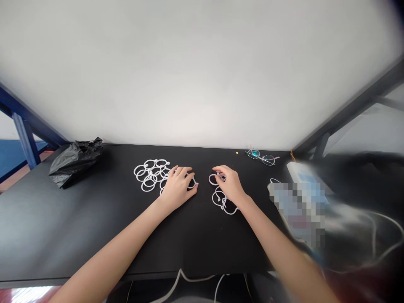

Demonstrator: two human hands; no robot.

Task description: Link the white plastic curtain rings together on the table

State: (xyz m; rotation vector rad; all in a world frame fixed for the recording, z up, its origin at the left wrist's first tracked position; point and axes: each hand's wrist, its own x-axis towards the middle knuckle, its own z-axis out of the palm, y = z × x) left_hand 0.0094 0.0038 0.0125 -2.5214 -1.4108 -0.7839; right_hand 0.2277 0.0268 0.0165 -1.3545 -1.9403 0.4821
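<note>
Several thin white plastic rings [150, 173] with small knobs lie in an overlapping cluster left of centre on the black tabletop. My left hand [176, 185] rests palm down over the right side of that cluster, fingers spread and thumb apart. It covers some of the rings, and one shows between its thumb and fingers. To the right, my right hand [232, 185] has thumb and fingers closed on the edge of a white ring [209, 179], low over the table. Below that hand lies a smaller group of white rings [222, 206], partly hidden by the wrist.
A crumpled black plastic bag [75, 162] sits at the back left. Eyeglasses [268, 160] lie near the wall at the back right. Beyond my right forearm are a white box [293, 170] and a pixelated item. White cables [176, 280] hang below the front edge.
</note>
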